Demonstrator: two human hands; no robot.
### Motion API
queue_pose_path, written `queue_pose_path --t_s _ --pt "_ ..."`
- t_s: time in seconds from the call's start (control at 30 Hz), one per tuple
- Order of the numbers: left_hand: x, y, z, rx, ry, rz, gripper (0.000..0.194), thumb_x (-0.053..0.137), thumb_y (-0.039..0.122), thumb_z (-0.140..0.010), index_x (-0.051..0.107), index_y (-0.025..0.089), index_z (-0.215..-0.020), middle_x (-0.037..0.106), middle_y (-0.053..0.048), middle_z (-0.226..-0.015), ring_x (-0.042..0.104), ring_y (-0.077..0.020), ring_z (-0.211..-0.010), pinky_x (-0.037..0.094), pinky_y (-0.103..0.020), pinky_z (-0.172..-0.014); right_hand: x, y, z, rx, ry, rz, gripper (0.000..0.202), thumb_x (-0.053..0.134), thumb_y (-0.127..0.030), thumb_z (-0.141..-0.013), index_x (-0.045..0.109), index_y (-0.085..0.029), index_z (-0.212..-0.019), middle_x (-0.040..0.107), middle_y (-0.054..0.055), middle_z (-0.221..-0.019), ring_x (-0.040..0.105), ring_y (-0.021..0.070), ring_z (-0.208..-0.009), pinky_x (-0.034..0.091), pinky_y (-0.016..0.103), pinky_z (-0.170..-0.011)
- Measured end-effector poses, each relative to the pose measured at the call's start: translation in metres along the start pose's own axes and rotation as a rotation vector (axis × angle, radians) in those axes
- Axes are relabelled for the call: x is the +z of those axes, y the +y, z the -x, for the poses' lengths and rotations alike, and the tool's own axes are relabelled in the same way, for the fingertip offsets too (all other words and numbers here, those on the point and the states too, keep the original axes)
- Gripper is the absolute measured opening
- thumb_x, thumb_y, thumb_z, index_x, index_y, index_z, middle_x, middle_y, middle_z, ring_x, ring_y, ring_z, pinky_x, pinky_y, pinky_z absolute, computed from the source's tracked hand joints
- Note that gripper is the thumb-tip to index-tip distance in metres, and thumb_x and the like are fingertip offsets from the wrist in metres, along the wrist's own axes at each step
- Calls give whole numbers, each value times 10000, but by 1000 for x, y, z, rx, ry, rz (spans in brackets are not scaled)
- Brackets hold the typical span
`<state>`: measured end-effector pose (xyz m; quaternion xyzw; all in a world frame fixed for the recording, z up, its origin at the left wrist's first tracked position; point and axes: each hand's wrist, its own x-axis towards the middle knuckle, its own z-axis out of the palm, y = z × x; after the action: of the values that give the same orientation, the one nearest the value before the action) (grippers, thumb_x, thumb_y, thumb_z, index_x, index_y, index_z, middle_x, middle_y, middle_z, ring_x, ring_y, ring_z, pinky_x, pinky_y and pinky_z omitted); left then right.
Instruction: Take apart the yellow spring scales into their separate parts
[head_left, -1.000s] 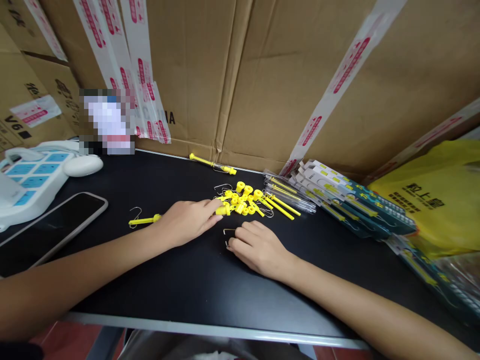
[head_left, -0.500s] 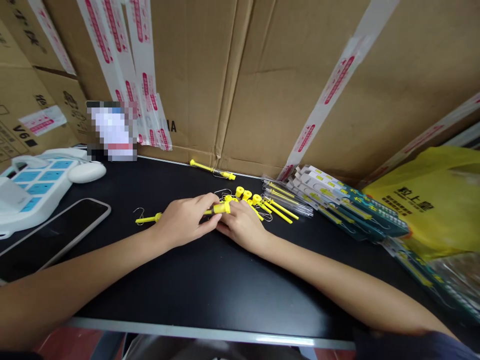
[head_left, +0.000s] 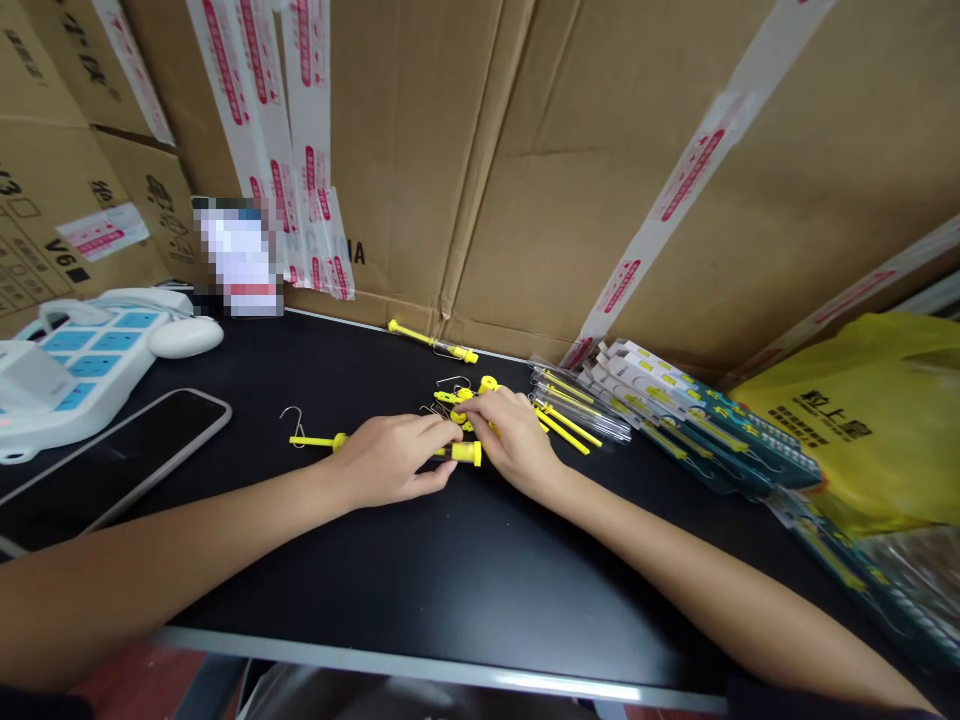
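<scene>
My left hand [head_left: 394, 458] is closed around a slim tube with yellow ends [head_left: 466, 454], held level just above the black table. Its yellow rod pokes out on the left, beside a bent wire hook [head_left: 294, 420]. My right hand [head_left: 517, 440] has its fingers bent down into a small pile of yellow parts and wire hooks [head_left: 455, 397]. Its fingertips press together at a yellow piece; whether they grip one is hidden. Yellow rods [head_left: 570, 430] stick out from behind the right hand. Another yellow-ended tube [head_left: 433, 342] lies at the back edge.
Clear tubes [head_left: 581, 400] and stacked carded packs [head_left: 697, 415] lie to the right, before a yellow plastic bag [head_left: 870, 410]. A phone [head_left: 120, 465] and a white power strip [head_left: 97, 360] are at the left. Cardboard boxes [head_left: 420, 150] wall off the back.
My hands have moved apart. The left has brought the tube slightly down and right; the right has lifted off the tube's end and turned its fingers into the pile. The view has shifted slightly.
</scene>
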<state>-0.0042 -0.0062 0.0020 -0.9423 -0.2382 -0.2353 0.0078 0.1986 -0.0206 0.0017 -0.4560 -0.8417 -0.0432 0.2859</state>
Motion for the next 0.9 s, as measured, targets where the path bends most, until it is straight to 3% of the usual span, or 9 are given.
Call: queue_pose_path --t_s 0.1,0.2,0.47,0.9 --pt "3 0 -1 11 -34 -9 201 450 299 -886 544 201 -1035 621 9 -887 606 -139 -823 449 -238 -685 -9 -2 22 48 44 -185 203 378 -233 -952 576 -199 -985 625 46 -885 518 181 -824 359 326 -767" --pt "4 1 -2 2 -34 3 212 451 300 -893 552 204 -1053 620 5 -885 604 -140 -834 452 -236 -698 -10 -4 34 46 22 -199 171 492 -318 -902 574 -200 -996 591 30 -782 511 184 -762 371 333 -734" --pt "2 1 -1 8 -73 17 235 435 312 -916 542 221 -1104 614 -3 -892 601 -144 -852 446 -225 -706 -4 0 32 5 28 -265 188 649 -333 -808 589 -195 -920 614 23 -792 529 168 -749 386 315 -709" --pt "5 -5 0 52 -95 -32 302 403 311 -934 510 246 -1209 597 -4 -896 596 -142 -844 457 -229 -699 -4 7 34 18 29 -352 209 681 -332 -782 608 -189 -917 632 42 -825 554 172 -756 440 330 -712"
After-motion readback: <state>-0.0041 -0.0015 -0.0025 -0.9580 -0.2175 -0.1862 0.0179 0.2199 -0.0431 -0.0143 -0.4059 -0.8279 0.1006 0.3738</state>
